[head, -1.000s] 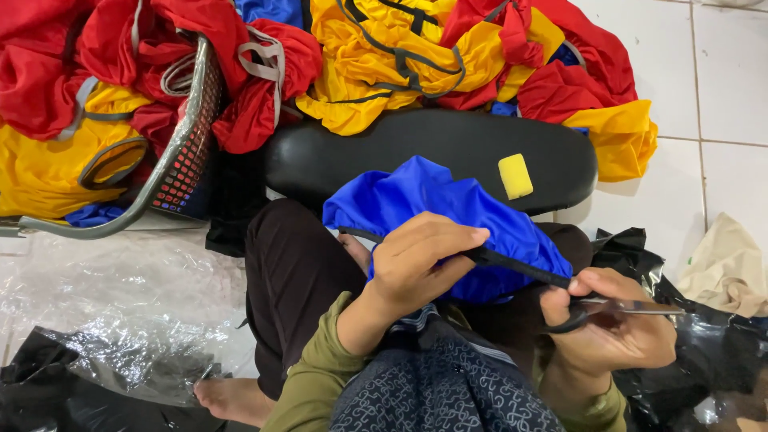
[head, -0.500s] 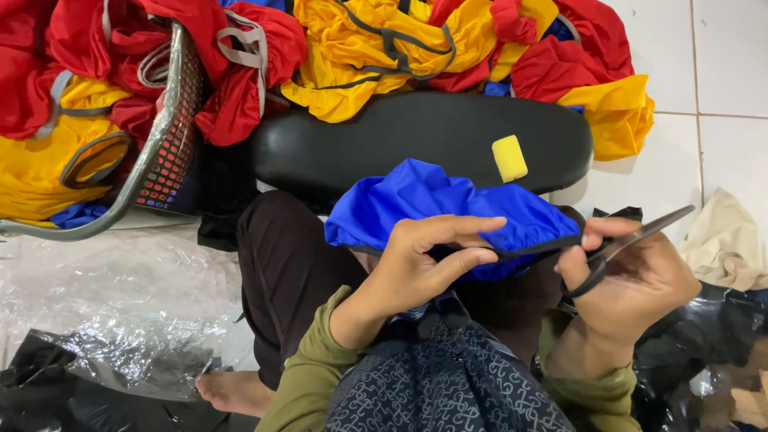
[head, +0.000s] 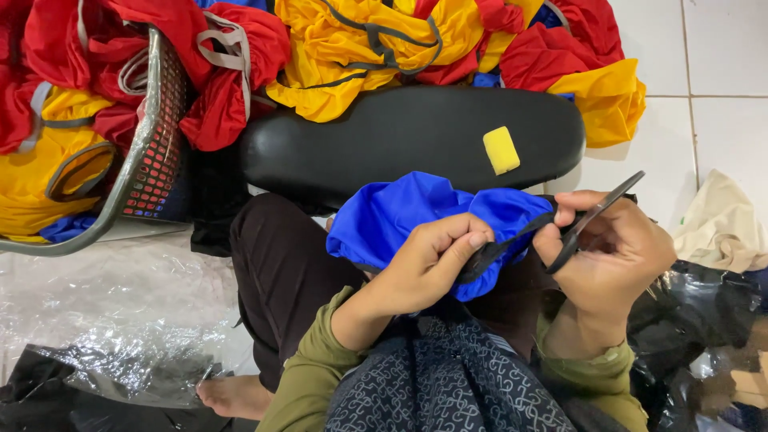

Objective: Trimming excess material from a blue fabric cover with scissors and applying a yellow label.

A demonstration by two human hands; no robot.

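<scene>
Your left hand (head: 428, 268) pinches the dark strap (head: 512, 238) of the blue cloth (head: 400, 220) at frame centre. Your right hand (head: 612, 252) is closed around black scissors (head: 596, 220). The cloth looks light, limp and slippery; grip it by the firmer strap.

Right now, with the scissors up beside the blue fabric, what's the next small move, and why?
Probably bring the scissors down to the black strip and snip. The left hand pinches that strip against the blue fabric, pulling it toward the right hand, which holds the scissors with the tip pointing up and away, off the strip. Whether the blades are parted is unclear.
</scene>
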